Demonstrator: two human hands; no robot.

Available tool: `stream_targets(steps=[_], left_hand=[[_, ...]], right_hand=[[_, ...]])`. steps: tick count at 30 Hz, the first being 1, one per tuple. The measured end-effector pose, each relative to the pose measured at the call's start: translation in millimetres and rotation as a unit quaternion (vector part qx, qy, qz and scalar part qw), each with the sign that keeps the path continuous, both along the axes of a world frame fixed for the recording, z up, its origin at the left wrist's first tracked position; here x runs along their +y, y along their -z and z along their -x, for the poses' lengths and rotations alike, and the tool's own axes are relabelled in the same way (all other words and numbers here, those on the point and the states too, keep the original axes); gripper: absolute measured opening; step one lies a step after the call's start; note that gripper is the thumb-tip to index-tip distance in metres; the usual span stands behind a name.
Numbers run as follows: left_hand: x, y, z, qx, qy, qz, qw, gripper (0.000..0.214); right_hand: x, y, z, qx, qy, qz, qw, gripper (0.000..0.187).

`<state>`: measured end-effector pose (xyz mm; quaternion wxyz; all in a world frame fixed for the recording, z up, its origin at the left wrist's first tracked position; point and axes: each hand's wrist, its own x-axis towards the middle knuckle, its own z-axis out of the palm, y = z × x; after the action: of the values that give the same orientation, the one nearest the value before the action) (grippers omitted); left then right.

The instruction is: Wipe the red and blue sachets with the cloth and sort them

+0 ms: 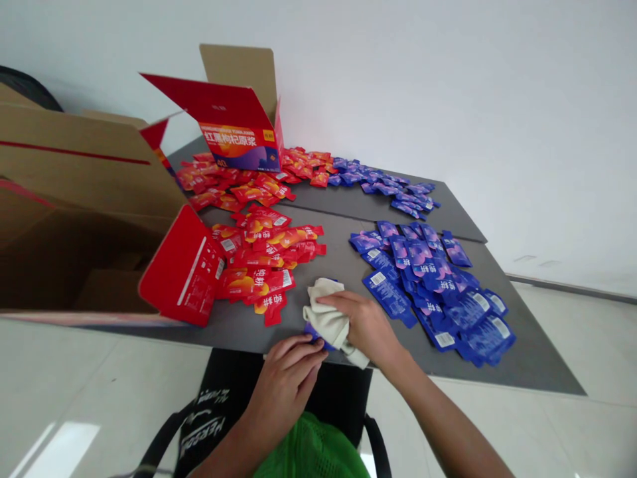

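Note:
My right hand grips a crumpled beige cloth on the grey table top. My left hand is at the table's front edge, its fingers closed on a blue sachet. The cloth partly covers that sachet, so its shape is hidden. A spread of blue sachets lies to the right of my right hand. Red and orange sachets lie to the left of the cloth, not touching either hand.
A large open cardboard box overhangs the table's left side. Behind it stands an open red carton, with more red sachets and blue sachets at the back. A black seat back and green mesh are below my hands.

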<state>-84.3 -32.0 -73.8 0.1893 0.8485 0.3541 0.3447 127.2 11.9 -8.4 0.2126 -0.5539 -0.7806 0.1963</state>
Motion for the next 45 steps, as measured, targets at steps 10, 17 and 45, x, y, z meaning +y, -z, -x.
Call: stream_targets(steps=[10, 17, 45], left_hand=[[-1.1, -0.9, -1.4, -0.016, -0.001, -0.007, 1.0, 0.031], [-1.2, -0.2, 0.0, -0.005, 0.0, 0.012, 1.0, 0.023], [-0.3, -2.4, -0.2, 0.001, 0.0, 0.006, 1.0, 0.033]], right_hand=[[-9.6, -24.6, -5.0, -0.004, 0.022, -0.074, 0.997, 0.05], [-40.1, 2.5, 2.8, 0.032, -0.024, 0.013, 0.999, 0.055], [27.2, 9.3, -14.7, -0.003, 0.035, -0.037, 0.999, 0.055]])
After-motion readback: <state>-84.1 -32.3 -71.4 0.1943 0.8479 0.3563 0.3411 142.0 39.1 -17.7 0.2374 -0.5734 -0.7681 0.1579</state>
